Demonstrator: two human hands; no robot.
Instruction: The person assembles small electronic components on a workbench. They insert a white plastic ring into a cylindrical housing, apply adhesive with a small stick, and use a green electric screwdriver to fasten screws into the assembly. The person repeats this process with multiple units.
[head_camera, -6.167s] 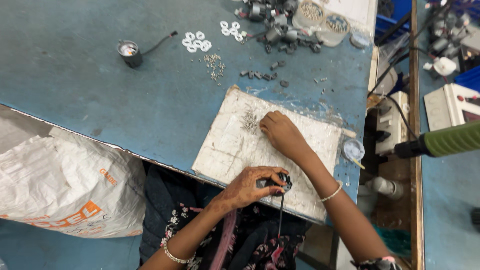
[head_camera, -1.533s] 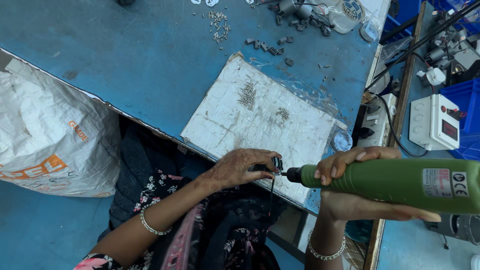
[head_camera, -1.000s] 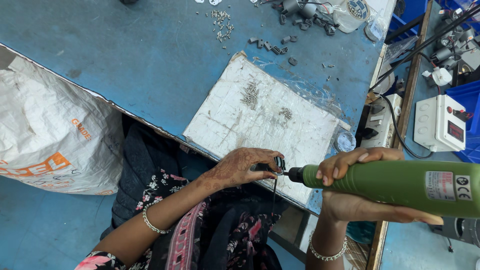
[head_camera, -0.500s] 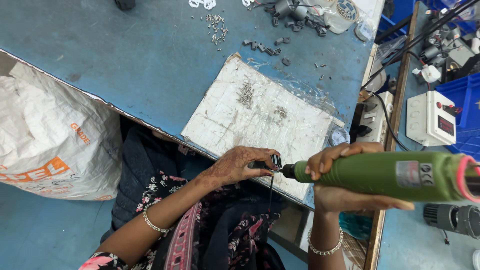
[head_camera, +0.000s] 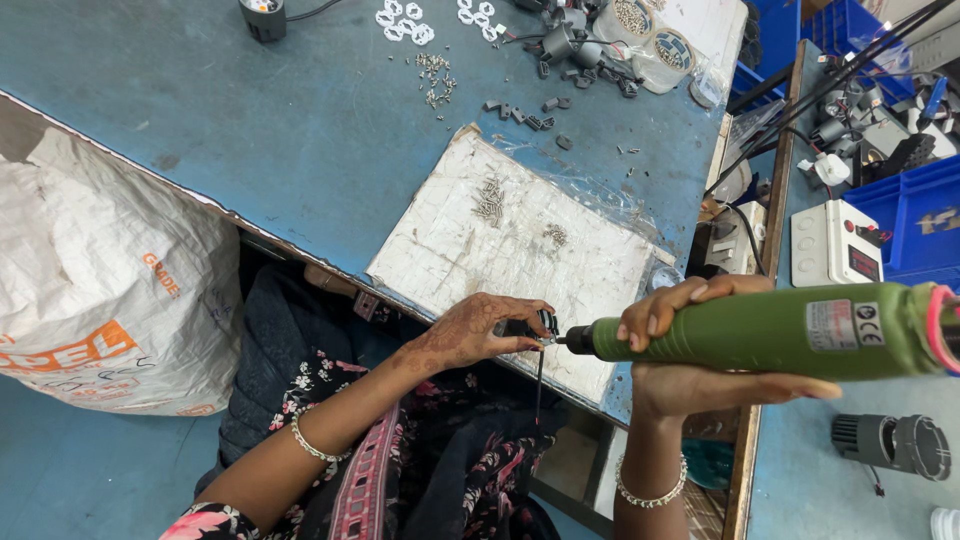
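Head view: the left hand (head_camera: 470, 335) pinches a small black part (head_camera: 546, 324) at the white board's (head_camera: 520, 250) near edge, over the counter's (head_camera: 250, 120) front edge. The right hand (head_camera: 690, 350) grips a green electric screwdriver (head_camera: 770, 330), its tip touching the part.

Blue workbench (head_camera: 250, 130) carries a scuffed white work board (head_camera: 520, 270) at its near edge, loose screws (head_camera: 435, 80) and white plastic rings (head_camera: 400, 20) farther back, dark small parts (head_camera: 570, 45) clustered near the far edge.
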